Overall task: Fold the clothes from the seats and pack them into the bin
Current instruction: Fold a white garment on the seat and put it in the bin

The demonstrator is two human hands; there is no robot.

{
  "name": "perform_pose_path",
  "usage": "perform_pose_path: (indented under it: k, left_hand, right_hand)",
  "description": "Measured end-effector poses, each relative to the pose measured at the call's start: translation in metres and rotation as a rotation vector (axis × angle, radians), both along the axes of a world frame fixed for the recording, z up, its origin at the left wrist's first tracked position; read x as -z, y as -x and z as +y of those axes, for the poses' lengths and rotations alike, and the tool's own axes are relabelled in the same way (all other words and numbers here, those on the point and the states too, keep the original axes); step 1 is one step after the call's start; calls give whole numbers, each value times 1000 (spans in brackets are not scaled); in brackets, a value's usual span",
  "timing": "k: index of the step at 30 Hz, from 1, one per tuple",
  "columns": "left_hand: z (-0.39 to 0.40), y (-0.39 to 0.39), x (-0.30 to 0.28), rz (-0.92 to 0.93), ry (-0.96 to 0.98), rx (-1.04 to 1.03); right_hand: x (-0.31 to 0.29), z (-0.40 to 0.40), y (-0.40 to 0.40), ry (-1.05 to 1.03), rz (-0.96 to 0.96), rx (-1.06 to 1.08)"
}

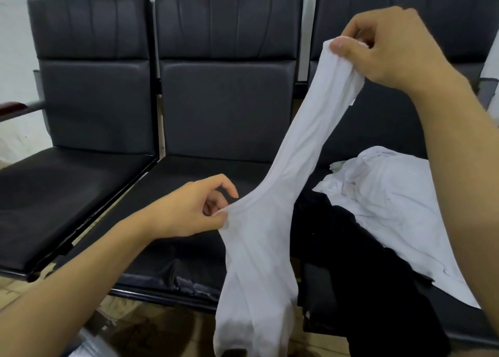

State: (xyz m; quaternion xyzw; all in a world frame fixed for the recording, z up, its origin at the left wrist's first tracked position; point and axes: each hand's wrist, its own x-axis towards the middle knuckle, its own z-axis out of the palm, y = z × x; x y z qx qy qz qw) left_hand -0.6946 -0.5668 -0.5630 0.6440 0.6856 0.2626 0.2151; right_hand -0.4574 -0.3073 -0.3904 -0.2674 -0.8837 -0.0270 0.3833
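Note:
A white garment [272,194] hangs stretched between my two hands above the black seats. My right hand [388,49] pinches its upper end high at the right. Lower down, my left hand [189,208] pinches a fold of it near the middle, and the rest of the cloth drops past the seat's front edge. On the right seat lie a crumpled white garment [391,202] and a black garment [359,262] partly under it. No bin is in view.
Three joined black padded seats [81,184] stand against a pale wall; the left and middle [194,254] seats hold no clothes. A wooden armrest [10,108] juts out at the far left. Tiled floor [151,327] shows below the seat edge.

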Motion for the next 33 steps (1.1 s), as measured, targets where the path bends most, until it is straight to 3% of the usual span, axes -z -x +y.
perform_pose_path:
  k: [11, 14, 17, 26, 29, 33]
  left_hand:
    - [-14, -36, -35, 74, 173, 199]
    - [-13, -46, -39, 98, 179, 245]
    - [-15, -43, -43, 57, 100, 223]
    - [-32, -36, -114, -402, -334, 162]
    - [-19, -39, -140, -488, -381, 239]
    - [-6, -38, -173, -551, -450, 273]
  right_hand:
    - [5, -7, 25, 26, -18, 16]
    - [19, -4, 35, 72, -109, 22]
    - [33, -2, 44, 111, -214, -8]
    - [-1, -14, 56, 58, 33, -38]
    - [-13, -27, 70, 139, -45, -109]
    - [-25, -42, 70, 196, -301, -64]
